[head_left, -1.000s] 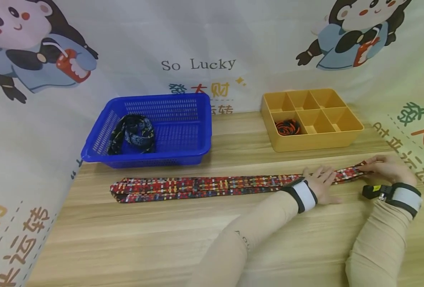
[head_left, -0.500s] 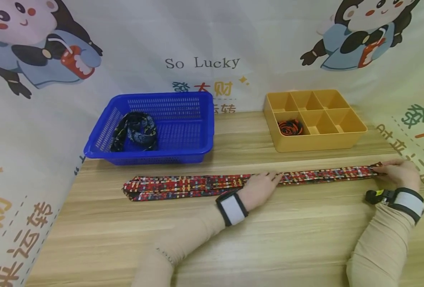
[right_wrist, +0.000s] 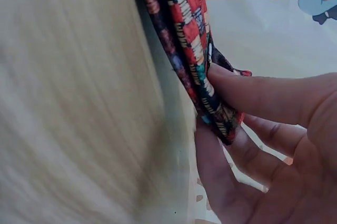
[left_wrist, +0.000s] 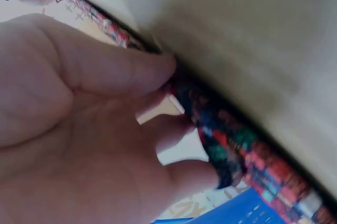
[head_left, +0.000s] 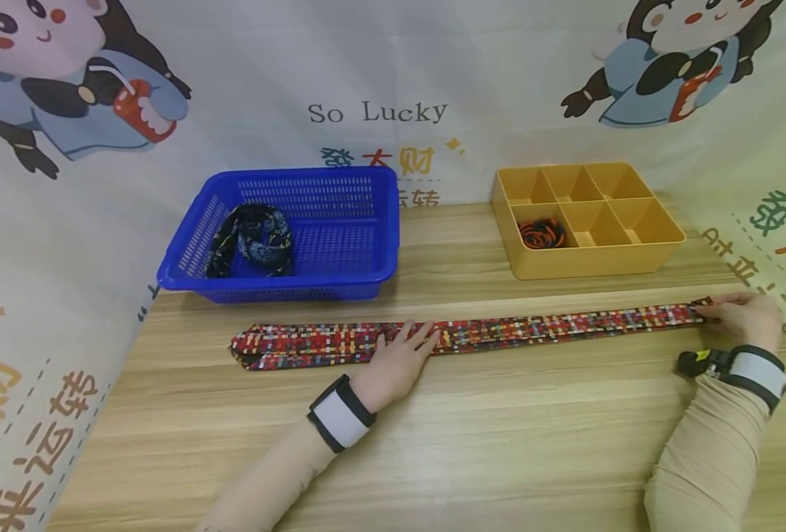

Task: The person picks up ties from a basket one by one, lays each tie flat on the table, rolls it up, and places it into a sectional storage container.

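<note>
A necktie (head_left: 499, 330) with a red, yellow and dark woven check lies folded lengthwise across the table, its layers stacked. Near its wider left part rests my left hand (head_left: 396, 362), fingers spread and fairly straight over the cloth. In the left wrist view the fingertips of the left hand (left_wrist: 105, 103) touch the necktie (left_wrist: 274, 166) along its edge. At the far right, my right hand (head_left: 748, 318) pinches the narrow end. The right wrist view shows the thumb and fingers of the right hand (right_wrist: 274, 134) on either side of the layered necktie end (right_wrist: 192, 34).
Behind the necktie on the left stands a blue basket (head_left: 300, 284) with a dark patterned necktie (head_left: 260, 240) in it. A yellow divided box (head_left: 599, 260) is at the back right. Its front left compartment holds a rolled orange and black necktie (head_left: 542, 233).
My left hand has slid leftward along the necktie, from near the right hand to its wider part. The right hand keeps its pinch on the end. The head view has shifted slightly.
</note>
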`<state>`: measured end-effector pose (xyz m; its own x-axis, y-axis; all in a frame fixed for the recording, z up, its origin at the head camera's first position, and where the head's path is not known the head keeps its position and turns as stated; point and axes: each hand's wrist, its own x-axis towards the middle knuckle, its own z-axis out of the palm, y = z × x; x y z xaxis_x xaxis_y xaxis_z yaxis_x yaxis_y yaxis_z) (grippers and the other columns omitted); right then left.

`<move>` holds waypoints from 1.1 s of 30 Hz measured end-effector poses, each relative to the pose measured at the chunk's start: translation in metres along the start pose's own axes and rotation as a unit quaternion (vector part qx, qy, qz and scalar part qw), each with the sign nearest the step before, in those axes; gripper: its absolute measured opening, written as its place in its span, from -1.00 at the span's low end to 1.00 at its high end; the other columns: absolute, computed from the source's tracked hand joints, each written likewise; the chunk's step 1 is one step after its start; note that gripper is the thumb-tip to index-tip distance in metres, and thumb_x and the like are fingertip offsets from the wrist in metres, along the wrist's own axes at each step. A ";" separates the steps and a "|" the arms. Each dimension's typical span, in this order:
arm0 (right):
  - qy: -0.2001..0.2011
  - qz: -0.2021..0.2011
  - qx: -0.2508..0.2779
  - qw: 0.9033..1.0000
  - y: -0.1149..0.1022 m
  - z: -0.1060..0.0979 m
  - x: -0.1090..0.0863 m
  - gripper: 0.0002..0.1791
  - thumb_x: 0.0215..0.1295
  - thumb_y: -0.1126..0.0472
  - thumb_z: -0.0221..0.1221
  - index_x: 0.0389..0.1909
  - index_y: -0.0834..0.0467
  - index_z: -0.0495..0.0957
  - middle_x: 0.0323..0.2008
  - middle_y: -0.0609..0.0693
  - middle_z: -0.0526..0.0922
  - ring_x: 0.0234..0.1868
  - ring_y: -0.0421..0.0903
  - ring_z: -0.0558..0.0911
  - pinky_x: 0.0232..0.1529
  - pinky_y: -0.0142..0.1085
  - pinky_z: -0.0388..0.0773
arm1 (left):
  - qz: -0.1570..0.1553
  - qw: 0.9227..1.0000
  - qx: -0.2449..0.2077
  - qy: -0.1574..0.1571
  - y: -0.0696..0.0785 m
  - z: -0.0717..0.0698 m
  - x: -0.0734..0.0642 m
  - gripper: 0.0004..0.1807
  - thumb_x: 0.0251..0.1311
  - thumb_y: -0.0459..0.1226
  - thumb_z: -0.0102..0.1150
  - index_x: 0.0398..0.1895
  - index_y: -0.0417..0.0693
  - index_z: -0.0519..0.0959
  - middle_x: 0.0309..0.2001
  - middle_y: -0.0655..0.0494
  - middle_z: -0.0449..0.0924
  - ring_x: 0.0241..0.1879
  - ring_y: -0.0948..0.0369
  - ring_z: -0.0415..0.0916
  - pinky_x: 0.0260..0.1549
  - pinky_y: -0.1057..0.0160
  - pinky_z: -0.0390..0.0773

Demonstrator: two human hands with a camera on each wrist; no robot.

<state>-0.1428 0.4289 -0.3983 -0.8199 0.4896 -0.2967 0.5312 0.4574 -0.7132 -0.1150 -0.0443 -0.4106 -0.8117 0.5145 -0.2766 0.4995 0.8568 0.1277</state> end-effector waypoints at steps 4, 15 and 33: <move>0.051 -0.017 -0.088 0.995 -0.004 0.006 -0.003 -0.66 0.23 0.22 0.17 -0.27 0.50 0.52 -0.52 0.19 0.59 -0.39 -0.04 0.50 -0.45 -0.34 0.29 | 0.001 1.000 0.011 0.009 0.000 0.002 -0.003 -0.39 0.37 -0.49 -0.29 0.46 0.04 0.11 0.51 0.09 -0.03 0.49 -0.03 -0.08 0.28 -0.25 0.20; 0.028 -0.148 -0.146 0.978 -0.001 0.004 0.002 -0.61 0.18 0.25 0.14 -0.19 0.58 0.45 -0.12 0.54 0.45 -0.17 0.25 0.36 -0.33 -0.24 0.18 | -0.025 0.993 0.111 -0.021 0.052 -0.016 0.024 -0.47 0.32 -0.29 -0.10 0.37 -0.17 0.27 0.42 -0.08 0.18 0.40 -0.03 0.17 0.26 0.07 0.36; 0.019 -0.211 -0.191 0.958 -0.006 0.008 0.005 -0.76 0.06 0.32 0.24 -0.42 0.47 0.49 -0.62 0.10 0.50 -0.54 -0.10 0.37 -0.53 -0.31 0.26 | 0.196 0.964 0.178 0.015 0.196 -0.017 0.156 -0.36 0.37 0.15 -0.23 0.48 0.33 0.00 0.47 0.40 0.02 0.41 0.35 0.04 0.27 0.32 0.26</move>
<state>-0.1518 0.4233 -0.4005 -0.9747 0.2237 -0.0040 0.1983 0.8554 -0.4786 -0.1487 0.2038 -0.4127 -0.5450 0.8015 -0.2462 0.8377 0.5329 -0.1198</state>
